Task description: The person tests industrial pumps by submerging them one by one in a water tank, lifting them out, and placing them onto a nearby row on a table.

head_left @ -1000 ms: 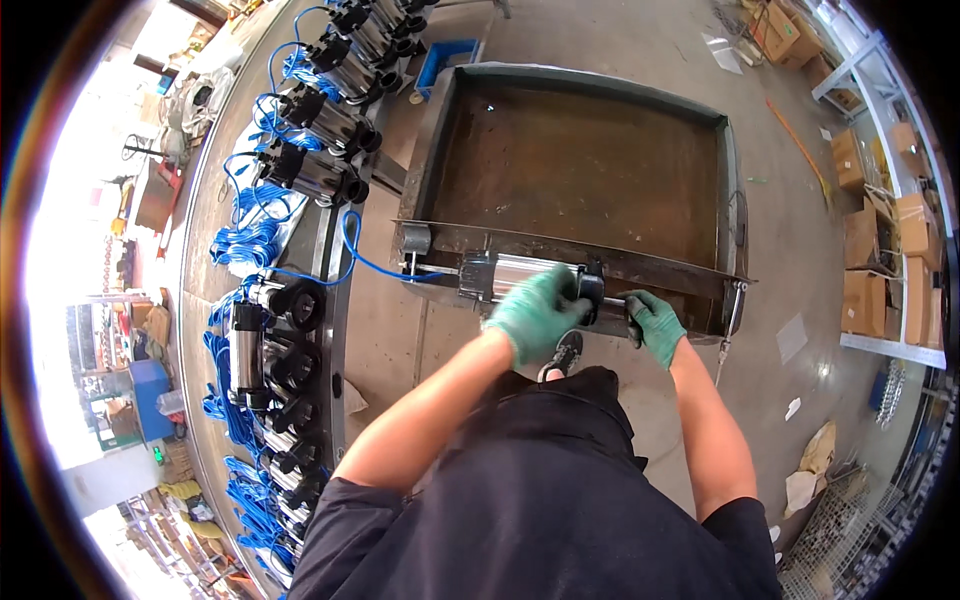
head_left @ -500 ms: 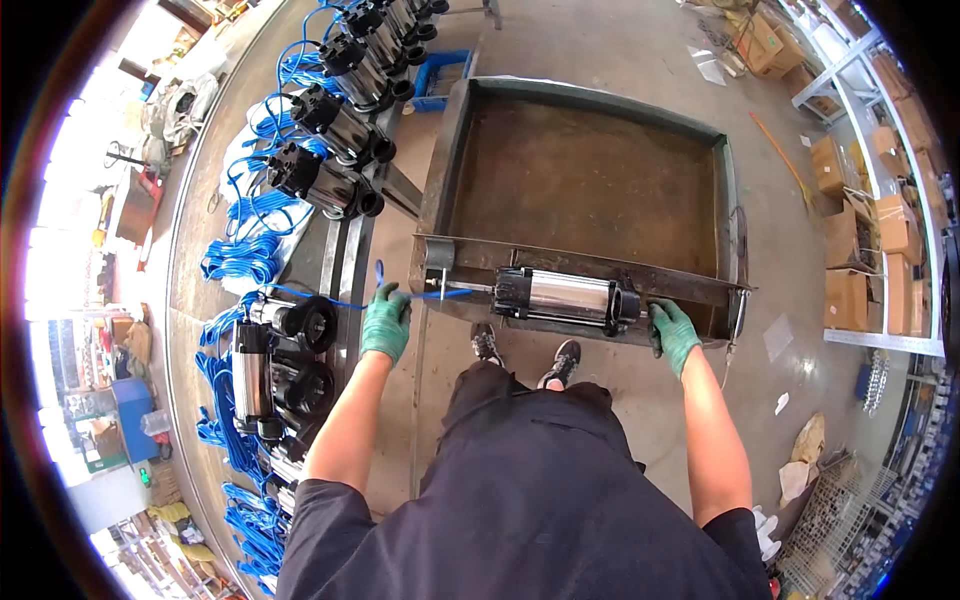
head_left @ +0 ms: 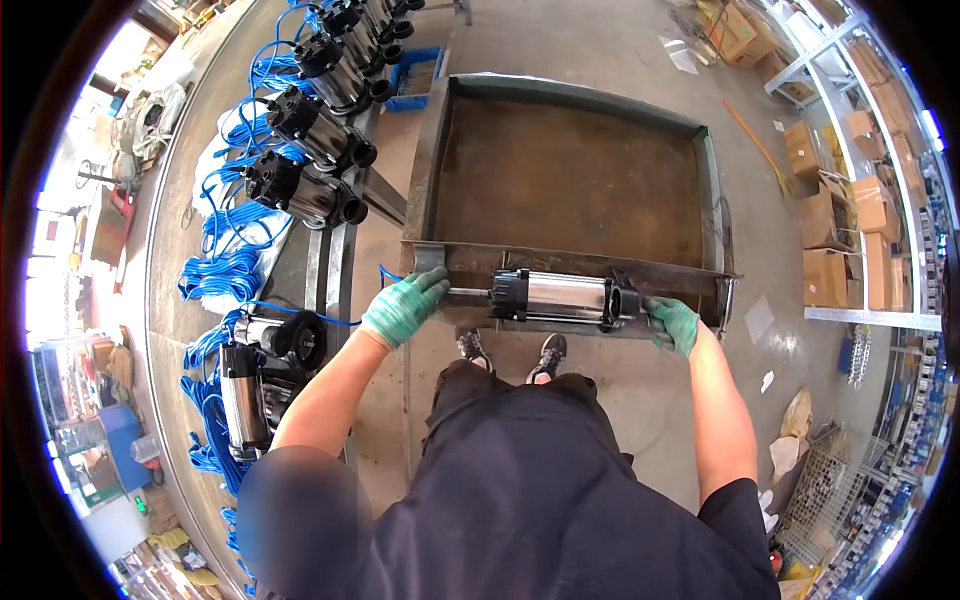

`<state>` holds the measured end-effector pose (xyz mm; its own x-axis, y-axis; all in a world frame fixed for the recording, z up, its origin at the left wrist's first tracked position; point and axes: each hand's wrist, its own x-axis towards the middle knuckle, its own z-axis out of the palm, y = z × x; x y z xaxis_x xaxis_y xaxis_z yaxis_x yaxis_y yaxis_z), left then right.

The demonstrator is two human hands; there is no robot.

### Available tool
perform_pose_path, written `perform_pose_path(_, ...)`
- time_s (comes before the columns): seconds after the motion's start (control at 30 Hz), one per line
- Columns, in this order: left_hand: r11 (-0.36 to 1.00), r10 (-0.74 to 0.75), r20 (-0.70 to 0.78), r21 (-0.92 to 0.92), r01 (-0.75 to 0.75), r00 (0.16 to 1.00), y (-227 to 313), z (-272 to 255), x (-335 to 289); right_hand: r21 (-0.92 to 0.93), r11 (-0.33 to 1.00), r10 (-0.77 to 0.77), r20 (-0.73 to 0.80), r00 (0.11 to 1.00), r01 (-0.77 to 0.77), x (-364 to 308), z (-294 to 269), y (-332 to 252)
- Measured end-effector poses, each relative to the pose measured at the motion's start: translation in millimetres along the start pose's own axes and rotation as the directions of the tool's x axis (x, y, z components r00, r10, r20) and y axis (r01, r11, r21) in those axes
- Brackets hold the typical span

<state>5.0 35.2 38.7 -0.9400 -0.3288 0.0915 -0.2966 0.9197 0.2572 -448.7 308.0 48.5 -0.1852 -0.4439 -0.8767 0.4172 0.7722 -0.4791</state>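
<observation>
A submersible pump (head_left: 566, 295) with a shiny steel body and black ends lies sideways on the front ledge of a metal tank (head_left: 432, 170). From its left end a thin metal rod (head_left: 470, 291) runs toward my green-gloved left hand (head_left: 408, 305). That hand is closed at the rod's far end, over the spot by an upright metal bracket (head_left: 430, 256); what it grips is hidden beneath the fingers. My right hand (head_left: 673, 325), gloved the same, has bent fingers at the pump's right end, where a small fitting is mostly covered. A blue cable (head_left: 388, 272) shows beside my left hand.
Several similar pumps (head_left: 300, 188) with coiled blue cables (head_left: 225, 275) stand along the bench at left. Others lie nearer me (head_left: 243, 385). A blue crate (head_left: 415, 78) sits behind them. Shelving with cardboard boxes (head_left: 825, 278) and a broom (head_left: 757, 145) are at right.
My left hand has moved right and forward onto the bracket end of the rod, covering it. My right hand stays by the pump's right end. The whole view has shifted slightly.
</observation>
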Motion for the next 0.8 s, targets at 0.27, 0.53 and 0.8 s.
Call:
perform_pose_path(0.27, -0.175, -0.585, 0.706, -0.591, 0.787, 0.4, -2.9, 34.9, 35.6, 0.022, 0.91, -0.412, 0.156, 0.898, 0.414, 13.8, -17.0, 35.1)
perform_pose_path(0.53, 0.886, -0.179, 0.028, -0.429, 0.173, 0.983, -2.5, 4.7, 0.7, 0.022, 0.976, -0.218, 0.191, 0.957, 0.218, -11.6, -10.1, -0.4)
perform_pose_path(0.8, -0.225, -0.483, 0.767, -0.575, 0.786, 0.423, -11.0, 16.1, 32.1, -0.731, 0.613, -0.249, 0.182, 0.951, 0.3, -8.6, -8.1, -19.8)
